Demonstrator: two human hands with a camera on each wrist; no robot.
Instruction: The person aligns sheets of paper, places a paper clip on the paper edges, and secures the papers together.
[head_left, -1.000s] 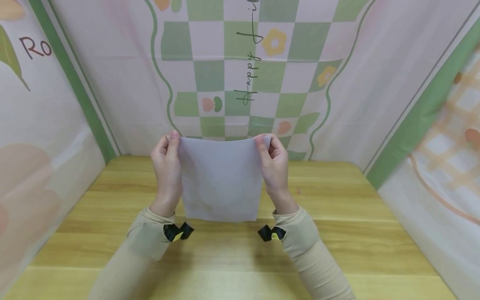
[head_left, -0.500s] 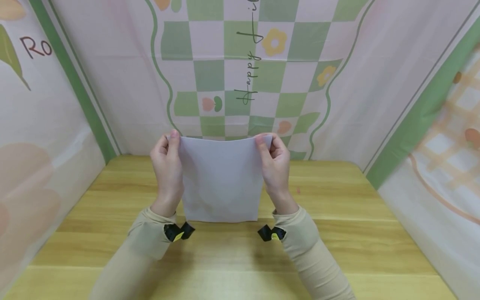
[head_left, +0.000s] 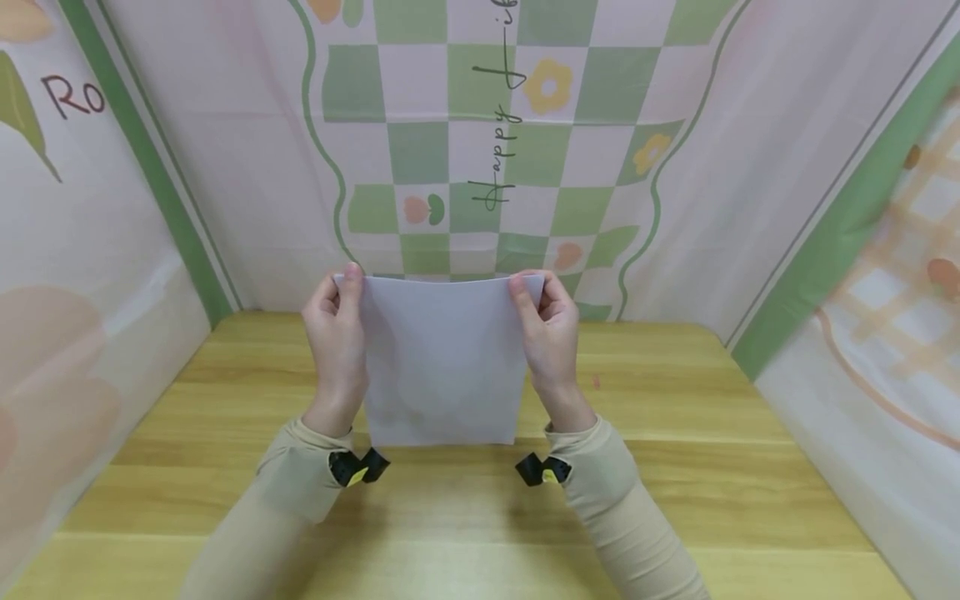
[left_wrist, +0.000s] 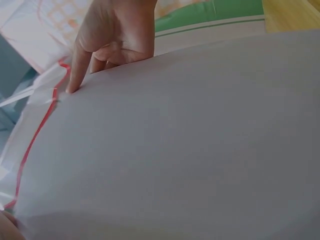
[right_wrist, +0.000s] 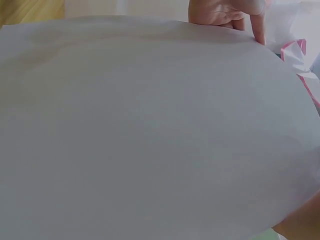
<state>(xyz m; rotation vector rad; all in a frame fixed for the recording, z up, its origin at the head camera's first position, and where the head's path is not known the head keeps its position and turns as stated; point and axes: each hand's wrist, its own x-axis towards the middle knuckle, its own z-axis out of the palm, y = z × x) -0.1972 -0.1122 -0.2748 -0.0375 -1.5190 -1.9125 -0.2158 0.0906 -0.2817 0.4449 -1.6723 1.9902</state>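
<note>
A plain white sheet of paper (head_left: 444, 358) is held up between both hands in the head view, its top edge sagging slightly in the middle. My left hand (head_left: 337, 346) pinches the top left corner, thumb on the near face. At the opposite top corner, my right hand (head_left: 551, 337) pinches the sheet the same way. The paper (left_wrist: 170, 145) fills most of the left wrist view, with the right hand (left_wrist: 117, 35) at its upper edge. Across the right wrist view the sheet (right_wrist: 150, 130) bows gently, and the left hand (right_wrist: 225, 12) grips its far edge.
Below the paper lies a wooden table (head_left: 450, 517). A patterned cloth backdrop (head_left: 420, 150) stands behind it, with more printed cloth at the left (head_left: 82, 292) and right (head_left: 885, 317). Small black devices (head_left: 360, 467) sit on the sleeves at both wrists.
</note>
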